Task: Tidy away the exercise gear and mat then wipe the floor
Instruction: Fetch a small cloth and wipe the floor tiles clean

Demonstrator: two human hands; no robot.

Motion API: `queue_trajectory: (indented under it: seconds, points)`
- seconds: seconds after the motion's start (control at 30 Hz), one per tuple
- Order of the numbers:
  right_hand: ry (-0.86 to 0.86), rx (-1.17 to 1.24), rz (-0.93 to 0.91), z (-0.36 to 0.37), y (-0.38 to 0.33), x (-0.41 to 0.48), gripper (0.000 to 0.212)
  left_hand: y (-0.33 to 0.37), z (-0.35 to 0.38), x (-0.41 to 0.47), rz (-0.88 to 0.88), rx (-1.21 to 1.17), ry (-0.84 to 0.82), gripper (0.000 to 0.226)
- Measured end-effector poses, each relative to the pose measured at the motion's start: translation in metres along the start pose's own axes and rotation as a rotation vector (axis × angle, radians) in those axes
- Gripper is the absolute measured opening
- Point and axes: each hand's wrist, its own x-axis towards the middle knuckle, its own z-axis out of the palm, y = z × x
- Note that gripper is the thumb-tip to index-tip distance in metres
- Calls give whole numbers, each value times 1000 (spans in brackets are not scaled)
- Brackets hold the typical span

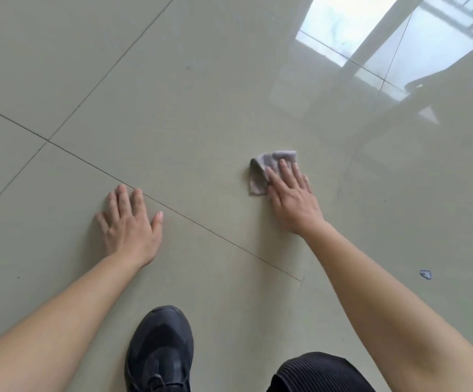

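Two bare hands are down on a glossy pale tile floor (201, 103), seen from above. The right hand (293, 199) lies flat on a small grey cloth (260, 174), fingers straight and close together, palm pressing it to the tile, not curled round it. The cloth is crumpled and sticks out past the fingertips and on the thumb side; the rest is hidden under the palm. It sits right of centre, on the tile beyond the long grout line (201, 226). The left hand (129, 224) is well apart from the cloth, planted flat on bare tile, fingers straight and slightly spread, thumb out to the side, holding nothing. Its fingertips reach just up to the grout line. Both forearms are bare and come in from the bottom corners. A black shoe (160, 352) is at bottom centre between the arms, toe pointing up-frame. A knee in black ribbed fabric (320, 373) is at the bottom edge, just right of the shoe. A tiny blue-edged scrap (425, 275) lies on the tile right of the right forearm; can't tell what it is. A bright window reflection (371, 38) shows on the floor at top right, with dark blurred shapes mirrored beside it.
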Motion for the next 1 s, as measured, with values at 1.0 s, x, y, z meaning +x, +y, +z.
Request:
queue_trajectory:
  seconds: [1.0]
  points:
    - [-9,-69,-374,7,-131,91,53,-69,-13,46,-231,-153,216,57]
